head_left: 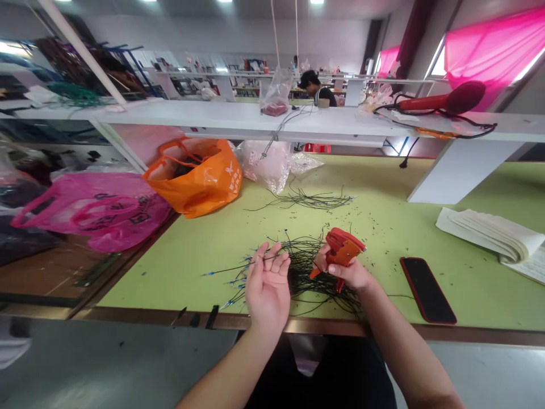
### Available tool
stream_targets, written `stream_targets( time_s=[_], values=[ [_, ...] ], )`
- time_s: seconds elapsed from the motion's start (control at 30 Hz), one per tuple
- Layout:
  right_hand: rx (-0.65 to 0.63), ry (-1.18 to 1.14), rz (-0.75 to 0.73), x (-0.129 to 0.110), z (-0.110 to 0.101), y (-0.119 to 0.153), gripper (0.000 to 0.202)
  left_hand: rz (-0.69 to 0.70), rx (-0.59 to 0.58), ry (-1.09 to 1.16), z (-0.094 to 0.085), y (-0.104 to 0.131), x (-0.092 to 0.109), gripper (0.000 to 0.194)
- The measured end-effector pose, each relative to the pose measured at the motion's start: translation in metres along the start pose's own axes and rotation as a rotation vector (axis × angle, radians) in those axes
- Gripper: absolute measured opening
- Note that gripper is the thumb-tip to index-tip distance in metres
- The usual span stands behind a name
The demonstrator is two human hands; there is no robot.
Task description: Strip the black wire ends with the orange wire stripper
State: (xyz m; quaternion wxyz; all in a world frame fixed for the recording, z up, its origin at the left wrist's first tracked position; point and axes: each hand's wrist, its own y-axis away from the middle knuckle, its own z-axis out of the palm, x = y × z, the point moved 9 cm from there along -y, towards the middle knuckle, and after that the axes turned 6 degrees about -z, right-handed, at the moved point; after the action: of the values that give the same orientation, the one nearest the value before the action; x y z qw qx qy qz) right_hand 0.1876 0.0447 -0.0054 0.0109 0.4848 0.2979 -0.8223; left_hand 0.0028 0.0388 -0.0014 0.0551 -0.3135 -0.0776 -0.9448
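My left hand is turned palm up over the near part of the table. A thin black wire with a blue tip runs between its thumb and fingers and sticks out to the left. In my right hand is a red and orange pistol-shaped wire stripper, its handles inside my grip. Beneath and between both hands lies a loose bundle of black wires, many with blue ends toward the left. Part of the bundle is hidden by my hands.
More wires lie farther back, among scattered black scraps. An orange bag and a pink bag stand left. A phone and folded papers lie right. A shelf crosses behind; a person sits beyond.
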Motion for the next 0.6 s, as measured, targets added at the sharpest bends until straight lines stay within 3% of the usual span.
stream_targets(
  time_s=[0.13,0.23,0.43,0.6],
  values=[
    [0.122,-0.021,0.025,0.001,-0.012,-0.002,0.024,-0.025,0.029,0.032,-0.002,-0.003,0.002,0.022],
    [0.142,-0.083,0.158,0.007,-0.015,-0.003,0.025,-0.001,0.03,0.026,-0.001,-0.003,0.011,0.019],
    [-0.356,-0.226,0.447,0.02,0.04,0.014,0.039,0.106,0.033,-0.105,-0.015,0.002,0.035,0.016],
    [-0.512,-0.284,0.545,0.024,0.067,0.025,0.036,0.177,0.059,-0.216,-0.034,0.005,0.053,0.018]
  ],
)
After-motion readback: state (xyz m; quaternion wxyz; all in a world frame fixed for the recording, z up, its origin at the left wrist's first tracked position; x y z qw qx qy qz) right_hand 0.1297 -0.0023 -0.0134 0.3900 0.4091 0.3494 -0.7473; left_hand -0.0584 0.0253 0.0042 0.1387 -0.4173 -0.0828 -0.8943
